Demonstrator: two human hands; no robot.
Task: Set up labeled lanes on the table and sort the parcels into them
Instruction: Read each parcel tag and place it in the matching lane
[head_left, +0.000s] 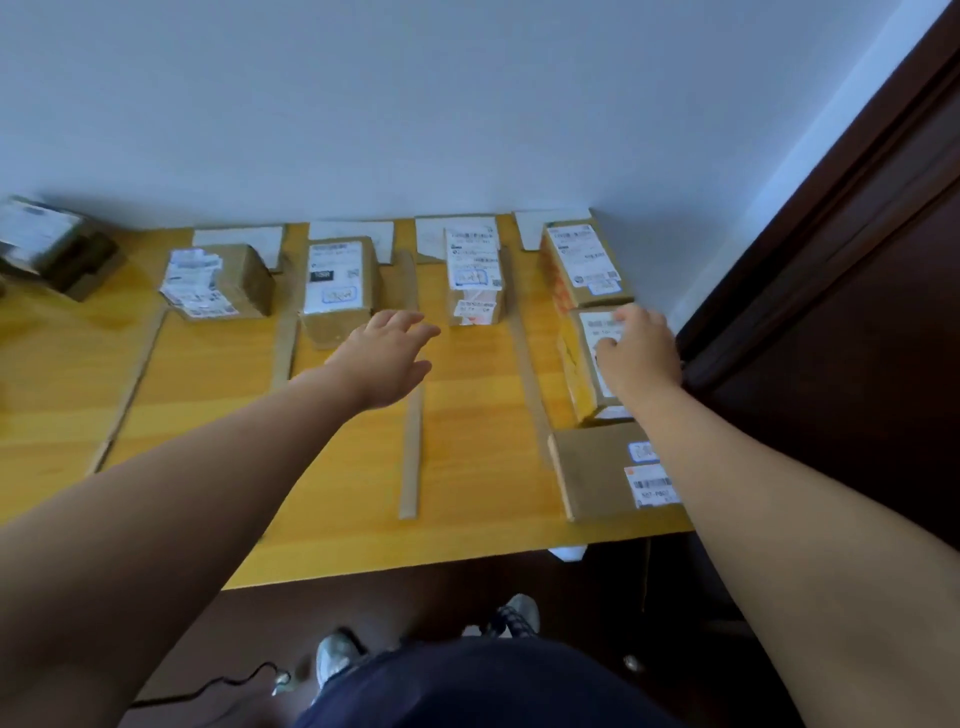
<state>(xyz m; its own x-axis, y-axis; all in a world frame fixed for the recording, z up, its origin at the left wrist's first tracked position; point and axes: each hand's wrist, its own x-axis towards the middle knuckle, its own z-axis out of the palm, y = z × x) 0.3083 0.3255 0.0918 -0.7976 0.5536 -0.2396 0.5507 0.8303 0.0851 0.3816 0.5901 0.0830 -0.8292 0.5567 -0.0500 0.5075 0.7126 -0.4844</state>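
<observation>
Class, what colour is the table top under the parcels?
Yellow-orange wood grain: the table, seen best in the head view.

Labelled cardboard parcels (337, 288) in lanes (410, 447)

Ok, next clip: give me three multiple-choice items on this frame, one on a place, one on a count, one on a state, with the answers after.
1. Where does the right hand rest?
A. on the middle parcel of the rightmost lane
B. on the bare table edge
C. on the far-left parcel

2. How many parcels lie in the rightmost lane?
A. one
B. three
C. five

3. What is the state of the left hand?
A. closed around a parcel
B. open, holding nothing
C. pressing down a cardboard strip

Answers:
1 A: its fingers lie on the label of the middle parcel, between the far parcel and the near parcel.
2 B: three boxes sit in a row there.
3 B: its fingers are spread above the table, near a parcel but not gripping it.
</observation>
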